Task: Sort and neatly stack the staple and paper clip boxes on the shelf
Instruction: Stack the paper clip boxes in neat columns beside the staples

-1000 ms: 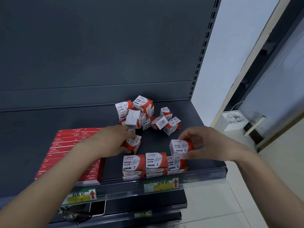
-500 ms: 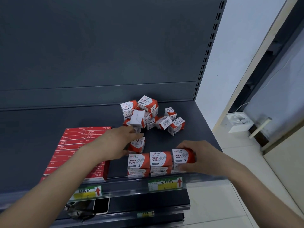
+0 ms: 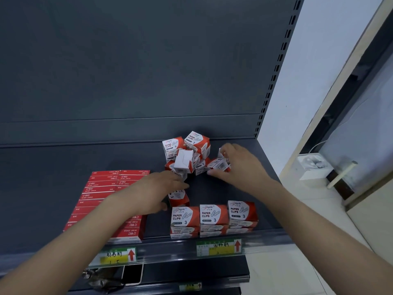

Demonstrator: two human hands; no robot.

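Note:
Flat red staple boxes lie stacked in rows at the shelf's left front. Three short stacks of red-and-white paper clip boxes stand side by side at the front edge. Behind them, a loose pile of paper clip boxes sits tumbled near the back. My left hand holds a single paper clip box just behind the leftmost stack. My right hand reaches into the right side of the pile, thumb and fingers curled round a tilted box with a barcode.
The dark shelf has a back panel and a slotted upright at the right. Price labels hang on the front rail. A dark flat object lies on the shelf below. A white box sits on the floor to the right.
My right hand let go of the box it set on the right stack and moved back up to the loose pile. My left hand stayed on its box.

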